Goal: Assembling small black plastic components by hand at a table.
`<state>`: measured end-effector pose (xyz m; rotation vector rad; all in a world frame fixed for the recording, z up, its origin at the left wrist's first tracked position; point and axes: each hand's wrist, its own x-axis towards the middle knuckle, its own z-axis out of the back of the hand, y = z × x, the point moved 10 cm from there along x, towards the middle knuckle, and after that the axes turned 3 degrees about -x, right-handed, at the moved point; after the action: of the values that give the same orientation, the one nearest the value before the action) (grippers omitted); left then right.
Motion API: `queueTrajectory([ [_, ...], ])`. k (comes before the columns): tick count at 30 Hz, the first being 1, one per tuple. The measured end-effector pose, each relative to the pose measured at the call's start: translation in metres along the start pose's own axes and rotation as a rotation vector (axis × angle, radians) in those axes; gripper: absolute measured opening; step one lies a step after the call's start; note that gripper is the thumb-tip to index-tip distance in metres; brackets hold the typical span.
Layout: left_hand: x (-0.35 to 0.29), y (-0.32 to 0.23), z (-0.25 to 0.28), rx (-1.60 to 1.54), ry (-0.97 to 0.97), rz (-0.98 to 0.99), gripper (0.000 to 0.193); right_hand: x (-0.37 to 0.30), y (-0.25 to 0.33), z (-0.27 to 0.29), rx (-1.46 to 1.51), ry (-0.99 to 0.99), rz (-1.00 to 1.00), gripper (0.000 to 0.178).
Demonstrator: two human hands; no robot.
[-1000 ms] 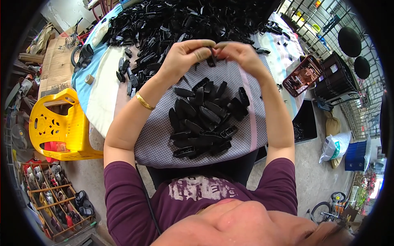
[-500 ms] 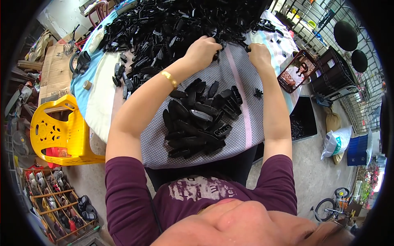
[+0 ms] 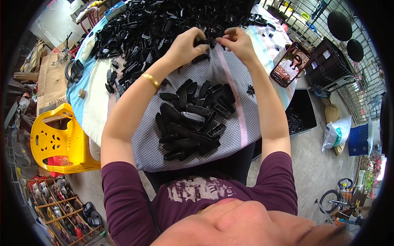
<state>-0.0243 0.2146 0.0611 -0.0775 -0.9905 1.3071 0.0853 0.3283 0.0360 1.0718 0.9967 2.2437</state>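
The black piece (image 3: pixel 212 42) pinched by the left hand (image 3: pixel 183 48) should be held still; the right hand's (image 3: pixel 239 45) pinch can't be told.

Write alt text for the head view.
A person's left hand holds a black part beside the right hand, above a cloth-covered table, with a large heap of black parts beyond and a smaller pile nearer; a phone is at right.

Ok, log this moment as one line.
left hand: holding black part | right hand: close beside it, grip unclear | small pile: on cloth | large pile: beyond it | phone: at right
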Motion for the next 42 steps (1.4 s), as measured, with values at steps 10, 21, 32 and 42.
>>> queueTrajectory([
  [10,-0.069,0.001,0.032,-0.483,-0.024,0.288,0.039,-0.04,0.078,-0.06,0.622,0.18,-0.009,0.026],
  [21,-0.084,0.018,0.035,-1.196,-0.227,0.436,0.032,-0.057,0.098,-0.068,0.271,0.12,0.147,0.032],
  [32,-0.085,0.014,0.033,-1.25,-0.079,0.597,0.026,-0.067,0.134,-0.058,0.079,0.073,0.549,0.025],
  [42,-0.089,0.019,0.039,-0.81,-0.072,0.535,0.032,-0.056,0.107,-0.069,0.264,0.134,0.224,0.029],
])
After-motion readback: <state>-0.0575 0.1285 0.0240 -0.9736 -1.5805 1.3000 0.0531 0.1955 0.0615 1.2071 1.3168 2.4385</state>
